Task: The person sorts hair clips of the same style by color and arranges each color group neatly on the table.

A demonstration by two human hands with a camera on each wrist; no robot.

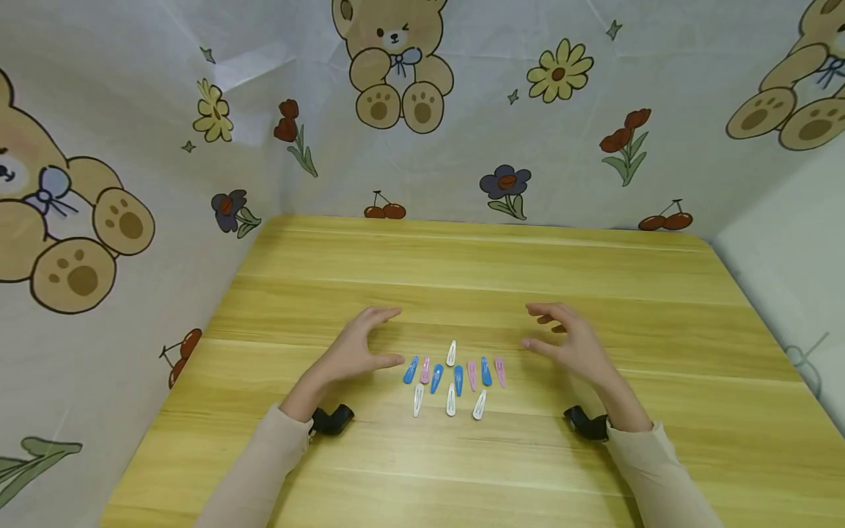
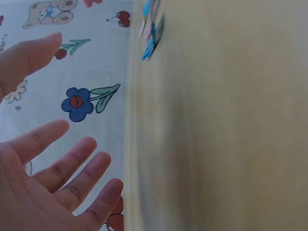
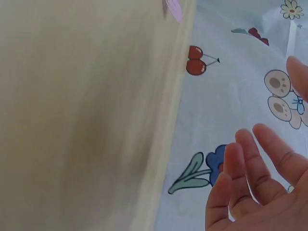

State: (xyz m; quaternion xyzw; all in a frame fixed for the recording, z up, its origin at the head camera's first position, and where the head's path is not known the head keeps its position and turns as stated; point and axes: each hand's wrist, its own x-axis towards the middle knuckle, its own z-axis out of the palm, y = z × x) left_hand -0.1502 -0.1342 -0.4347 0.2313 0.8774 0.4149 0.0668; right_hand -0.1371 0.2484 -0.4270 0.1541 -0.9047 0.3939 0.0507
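Several snap hair clips lie spread in loose rows at the middle of the wooden table. Among them are blue clips (image 1: 458, 380), pink clips (image 1: 472, 375) and white clips (image 1: 451, 400). My left hand (image 1: 353, 348) is held just left of the group, thumb and fingers spread apart, its thumb tip near the leftmost blue clip (image 1: 411, 369). On the other side my right hand (image 1: 574, 345) hovers with its fingers relaxed and apart, a short way right of the rightmost pink clip (image 1: 500, 372). Neither hand holds anything. Both palms show bare in the wrist views.
The wooden table (image 1: 488, 271) has a pale cloth (image 1: 462, 161) printed with bears and flowers hanging behind it and along its left side. A dark wrist camera (image 1: 334, 419) sits on the left wrist, and another camera (image 1: 586, 424) on the right.
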